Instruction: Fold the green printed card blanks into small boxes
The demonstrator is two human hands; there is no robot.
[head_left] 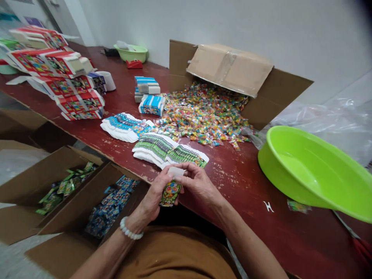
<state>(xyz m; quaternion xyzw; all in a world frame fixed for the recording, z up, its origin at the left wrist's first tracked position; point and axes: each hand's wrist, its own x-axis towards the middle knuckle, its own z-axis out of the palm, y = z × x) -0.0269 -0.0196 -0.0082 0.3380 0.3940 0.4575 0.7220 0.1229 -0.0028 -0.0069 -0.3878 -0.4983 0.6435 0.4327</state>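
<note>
Between my two hands is a small green printed carton (171, 192), its white end flap standing up at the top. My left hand (155, 190), with a beaded bracelet on the wrist, grips the carton's left side. The fingers of my right hand (197, 180) are closed around its upper right, at the flap. Just beyond my hands lies a fanned row of flat green cartons (157, 145), with a row of blue flat cartons (124, 126) to its left. Past them spreads a heap of wrapped candies (203, 112). The carton's inside is hidden.
A tipped cardboard box (229, 68) stands behind the candies. To the right sits a lime green basin (305, 170). Red printed boxes (58, 73) are stacked at the left. Below the table edge, open cartons hold green packs (66, 186) and blue packs (113, 203).
</note>
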